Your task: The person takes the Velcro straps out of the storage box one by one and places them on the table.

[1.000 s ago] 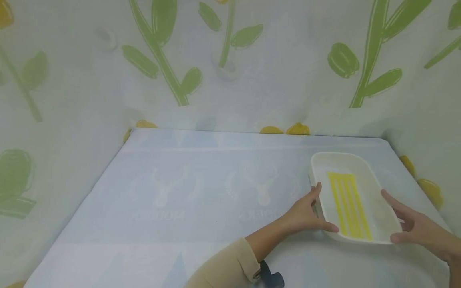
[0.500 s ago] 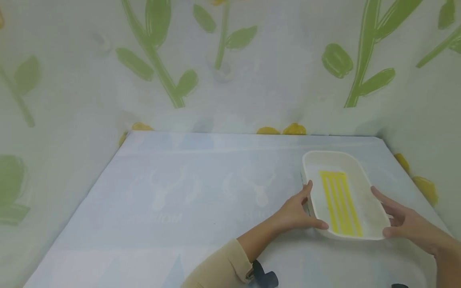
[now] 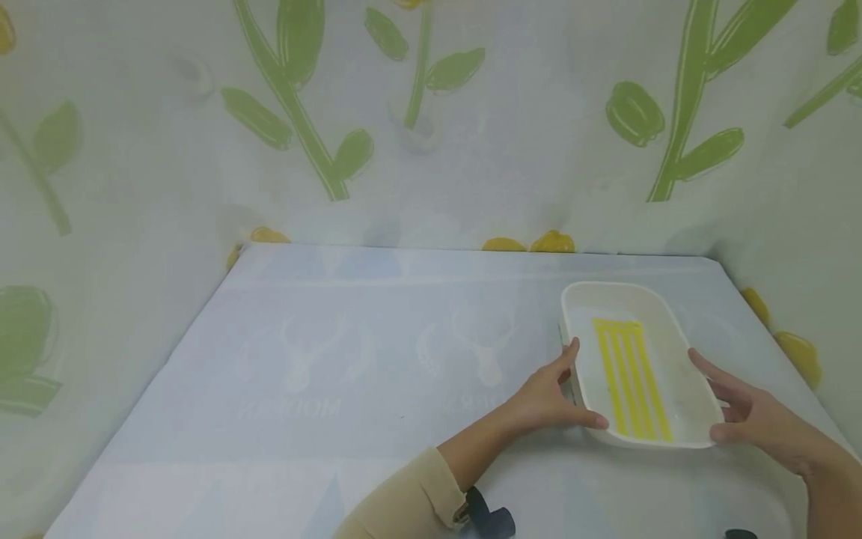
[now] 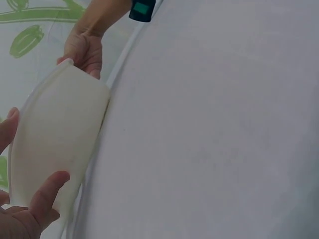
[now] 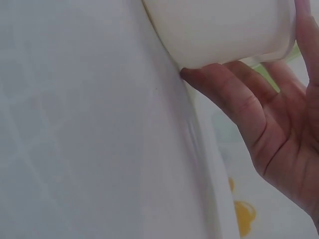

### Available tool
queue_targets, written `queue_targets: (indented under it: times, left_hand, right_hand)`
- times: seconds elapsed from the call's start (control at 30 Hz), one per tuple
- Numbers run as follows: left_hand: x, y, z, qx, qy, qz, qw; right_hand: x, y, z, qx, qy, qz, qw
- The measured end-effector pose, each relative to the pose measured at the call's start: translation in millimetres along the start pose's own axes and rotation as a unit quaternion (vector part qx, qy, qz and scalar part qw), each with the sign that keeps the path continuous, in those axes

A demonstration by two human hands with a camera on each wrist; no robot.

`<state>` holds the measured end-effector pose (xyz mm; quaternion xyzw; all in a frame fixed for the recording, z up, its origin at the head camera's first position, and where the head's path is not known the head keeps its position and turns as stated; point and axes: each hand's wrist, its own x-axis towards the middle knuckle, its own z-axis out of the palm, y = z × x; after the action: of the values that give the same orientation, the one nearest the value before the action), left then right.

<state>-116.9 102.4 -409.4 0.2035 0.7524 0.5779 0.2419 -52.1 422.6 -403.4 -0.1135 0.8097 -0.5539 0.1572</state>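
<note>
A white rounded rectangular tub [image 3: 680,367] is at the right side of the table, its open top facing the head camera. Yellow stripes [image 3: 633,378] run along its inside bottom; whether they are loose strips or a marking I cannot tell. My left hand [image 3: 542,400] grips its left side, thumb at the near rim. On the opposite side my right hand [image 3: 761,423] holds the near right corner. The right wrist view shows fingertips [image 5: 192,73] against the tub's lower edge. In the left wrist view the tub's outer wall [image 4: 65,119] sits between both hands.
A table [image 3: 377,374] with a pale printed cover stretches left of the tub. Walls with a green plant pattern [image 3: 471,150] close it in at the back and sides. A dark wrist device [image 3: 491,516] shows below the left sleeve [image 3: 411,498].
The tub and both hands have shifted a little to the left across the table. Both hands keep their hold. The head view has also moved slightly.
</note>
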Motion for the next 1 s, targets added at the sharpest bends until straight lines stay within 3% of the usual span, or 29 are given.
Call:
queue_targets:
  times: [0.17, 0.57, 0.8, 1.0]
  left_hand:
    - [-1.4, 0.1, -2.2, 0.004, 0.003, -0.009, 0.9999]
    - [-6.7, -2.3, -8.0, -0.014, 0.002, -0.006, 0.9999]
    - [-9.0, -5.1, -12.8, -0.024, 0.006, -0.008, 0.9997]
    - [-12.1, -9.1, -17.2, -0.031, 0.007, -0.004, 0.9995]
  right_hand:
    - [1.1, 2.0, 1.3, 0.008, -0.002, -0.024, 0.9997]
    - [10.2, -5.3, 5.1, -0.003, 0.002, 0.017, 0.9998]
    - [18.2, -5.0, 5.0, -0.067, 0.037, 0.082, 0.9937]
    - [22.6, -8.3, 10.7, -0.085, 0.04, 0.1, 0.9906]
